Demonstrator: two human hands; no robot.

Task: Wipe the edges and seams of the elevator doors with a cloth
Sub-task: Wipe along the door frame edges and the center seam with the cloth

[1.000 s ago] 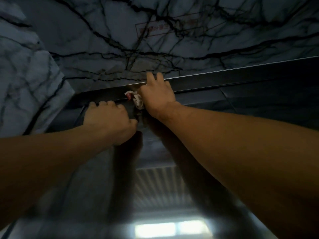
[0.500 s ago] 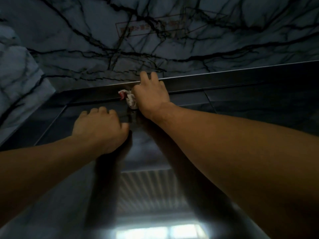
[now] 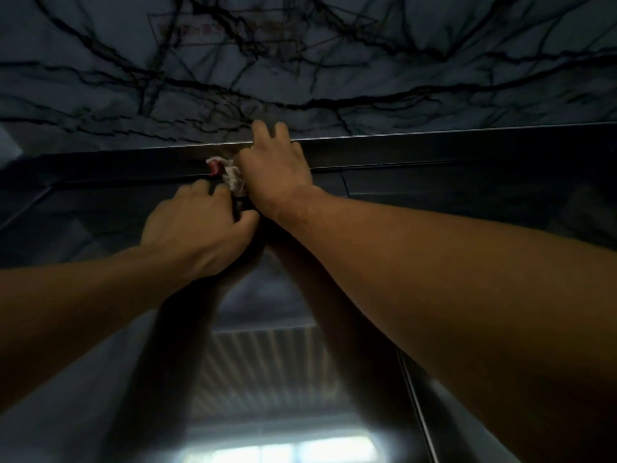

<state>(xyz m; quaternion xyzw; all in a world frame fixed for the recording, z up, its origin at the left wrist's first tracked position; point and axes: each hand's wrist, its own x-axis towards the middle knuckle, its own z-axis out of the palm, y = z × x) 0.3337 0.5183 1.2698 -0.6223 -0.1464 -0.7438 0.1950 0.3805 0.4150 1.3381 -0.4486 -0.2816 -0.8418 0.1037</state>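
Observation:
I look up at the top of the dark, reflective elevator door (image 3: 100, 228). My right hand (image 3: 273, 172) presses a crumpled white cloth with a red patch (image 3: 227, 173) against the dark metal header frame (image 3: 434, 152) above the door, its fingertips reaching over the frame's upper edge. My left hand (image 3: 197, 228) lies curled on the door just below the cloth, its fingers and thumb touching the cloth's lower part beside my right wrist. Most of the cloth is hidden under my right palm.
Grey marble with black veins (image 3: 334, 61) covers the wall above the frame and carries a faint red-outlined notice (image 3: 217, 28). The polished door reflects my arms, a slatted ceiling (image 3: 267, 369) and a bright light (image 3: 280, 449). A vertical door seam (image 3: 417, 412) runs at lower right.
My left hand has slid up and to the right until it meets the cloth and my right wrist. My right hand stays on the frame with the cloth. The view has shifted.

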